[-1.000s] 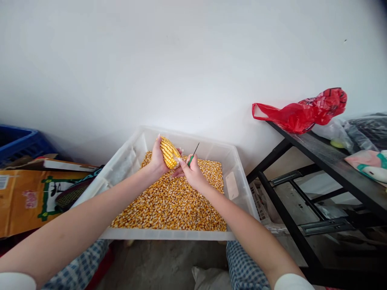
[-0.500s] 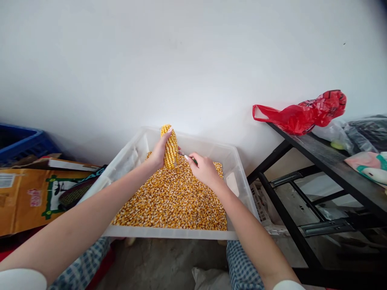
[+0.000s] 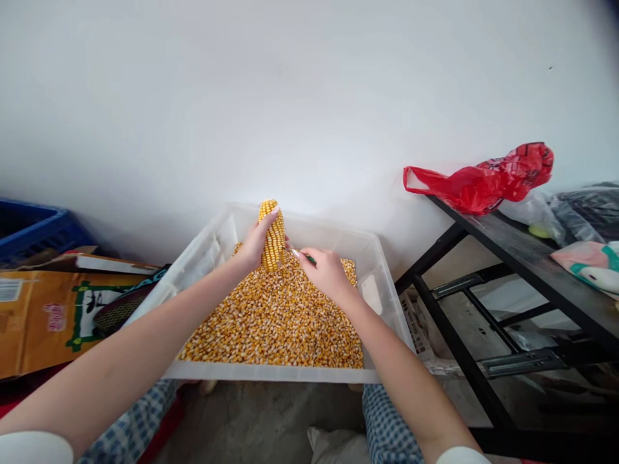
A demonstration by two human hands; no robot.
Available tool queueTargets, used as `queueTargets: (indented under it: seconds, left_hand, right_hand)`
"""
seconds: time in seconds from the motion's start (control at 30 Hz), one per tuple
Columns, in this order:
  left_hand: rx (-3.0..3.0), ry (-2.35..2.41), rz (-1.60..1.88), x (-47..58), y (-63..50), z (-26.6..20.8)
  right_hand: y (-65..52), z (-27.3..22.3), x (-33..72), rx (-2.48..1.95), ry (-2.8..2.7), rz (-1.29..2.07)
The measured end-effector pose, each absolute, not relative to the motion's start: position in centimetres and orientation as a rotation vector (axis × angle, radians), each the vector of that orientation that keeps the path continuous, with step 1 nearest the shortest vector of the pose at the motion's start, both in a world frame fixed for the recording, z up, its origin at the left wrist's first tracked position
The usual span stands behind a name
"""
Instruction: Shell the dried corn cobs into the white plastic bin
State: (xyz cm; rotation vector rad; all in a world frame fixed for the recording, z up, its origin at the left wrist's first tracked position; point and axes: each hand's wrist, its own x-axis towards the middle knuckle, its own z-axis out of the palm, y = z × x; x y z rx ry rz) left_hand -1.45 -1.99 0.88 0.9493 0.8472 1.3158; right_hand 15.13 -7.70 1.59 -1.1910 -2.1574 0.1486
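Observation:
My left hand (image 3: 253, 246) is closed round a yellow corn cob (image 3: 275, 240), which stands nearly upright over a translucent plastic bin (image 3: 271, 372). My right hand (image 3: 329, 273), just right of the cob, is closed on a slim green-handled tool (image 3: 311, 260). The tool's thin metal end points left at the cob's lower right side; fingers hide most of its handle, and I cannot make out its exact kind. Loose corn kernels (image 3: 275, 322) lie heaped in the bin below both hands.
A black metal-framed table (image 3: 512, 248) stands at right, with a red plastic bag (image 3: 483, 183) on its corner. To the left are a cardboard box (image 3: 43, 322) and a blue crate (image 3: 43, 232). A white wall (image 3: 309, 103) rises behind the bin.
The cob has shifted very slightly right and down in my left hand. My right hand and the tool have moved a little to the left; both grips stay the same.

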Motion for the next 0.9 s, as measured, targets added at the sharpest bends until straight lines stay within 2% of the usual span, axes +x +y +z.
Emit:
queueTargets:
  seconds: [0.2, 0.9]
  left_hand:
    - [1.011, 0.895, 1.326, -1.28, -2.17, 0.82]
    - [1.113, 0.899, 1.337, -1.18, -2.58, 0.66]
  right_hand:
    - [-7.68, 1.67, 15.11, -1.248, -2.149, 0.203]
    - [-7.84, 1.75, 14.91, -1.355, -2.150, 0.081]
